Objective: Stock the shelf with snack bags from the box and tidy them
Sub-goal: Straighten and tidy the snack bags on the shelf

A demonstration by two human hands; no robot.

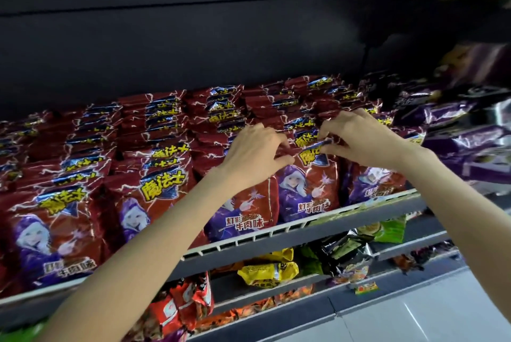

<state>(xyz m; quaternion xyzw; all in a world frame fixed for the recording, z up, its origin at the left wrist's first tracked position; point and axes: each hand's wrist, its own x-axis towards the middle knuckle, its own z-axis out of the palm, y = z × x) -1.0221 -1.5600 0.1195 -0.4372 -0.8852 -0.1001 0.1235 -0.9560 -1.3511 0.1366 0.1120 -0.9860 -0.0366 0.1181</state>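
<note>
Both: left hand, right hand pinch red bag top edge, front row, shelf lip.

The shelf is packed with red snack bags, stood upright in rows running front to back, each printed with yellow characters on a blue banner and a purple-robed figure. One front bag, right of centre, is pinched at its top edge by the left hand and the right hand. It is stood just behind the white front rail, pressed against bags on both sides.
</note>
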